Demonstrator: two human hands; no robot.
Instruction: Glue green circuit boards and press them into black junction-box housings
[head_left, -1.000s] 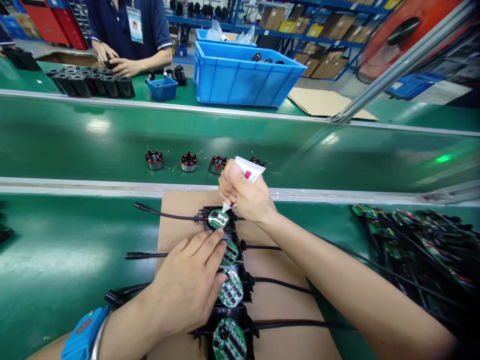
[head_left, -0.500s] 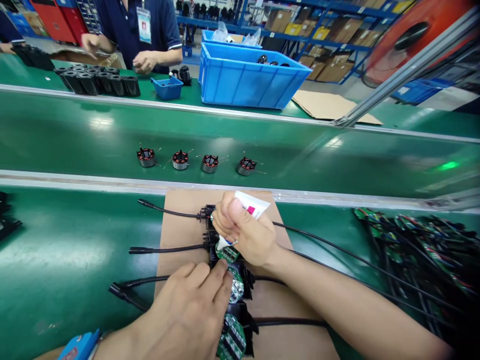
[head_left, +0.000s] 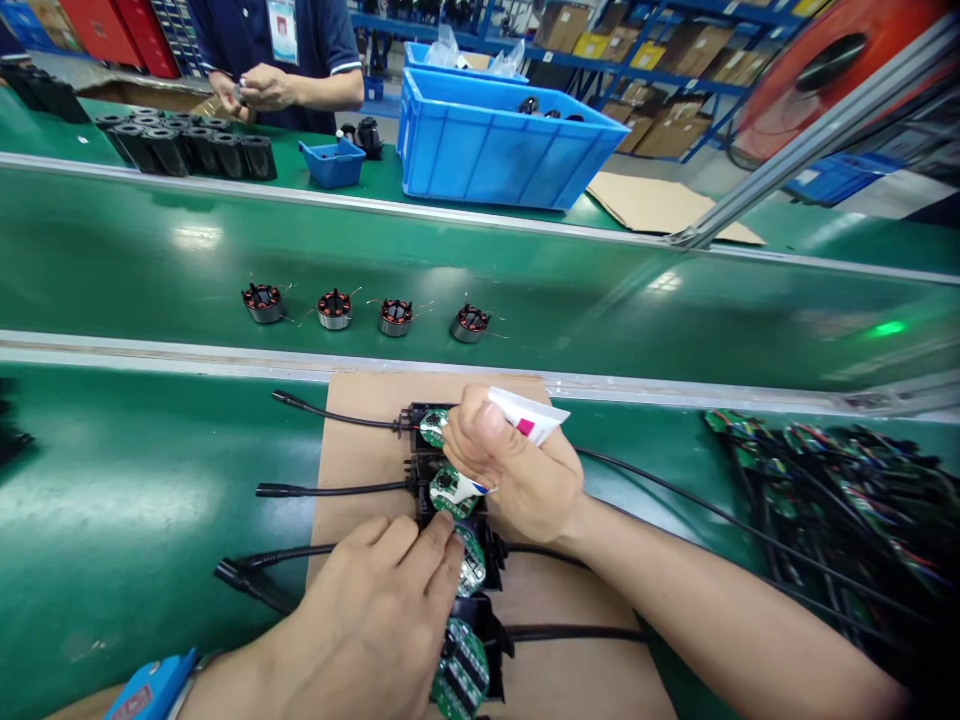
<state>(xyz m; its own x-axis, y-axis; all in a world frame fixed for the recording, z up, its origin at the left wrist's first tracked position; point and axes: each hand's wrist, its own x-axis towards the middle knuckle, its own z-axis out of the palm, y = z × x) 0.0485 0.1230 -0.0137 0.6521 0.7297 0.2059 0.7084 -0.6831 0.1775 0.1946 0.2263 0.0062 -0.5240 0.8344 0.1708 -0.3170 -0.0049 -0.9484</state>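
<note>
Head view: tube (head_left: 531, 412) above cardboard (head_left: 367, 455), shelves (head_left: 600, 68) beyond

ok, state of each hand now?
Left hand: at round green circuit board; grip hidden, can't tell.
Right hand: closed, holding white squeeze tube with magenta square.

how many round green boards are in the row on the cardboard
4 visible: the farthest board, the second board at the tube's nozzle, the third board partly behind the left hand, the nearest board. Others could be hidden.
</note>
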